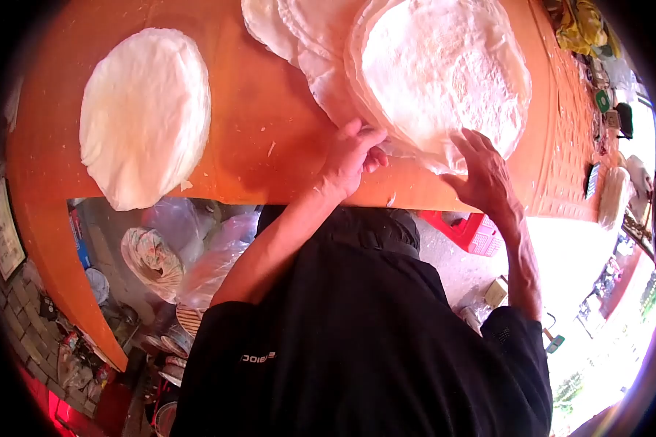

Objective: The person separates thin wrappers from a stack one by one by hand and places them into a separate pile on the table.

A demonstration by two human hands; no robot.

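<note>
Your orange table [255, 146] lies beneath the stack of thin pale rounds [444, 65]. They'd likely handle light, limp, easily torn; grip the rim gently. Your right hand [485, 171] spreads at the stack's near rim; your left hand [351, 154] curls near-left of it, pinching or not, I can't tell.
</note>
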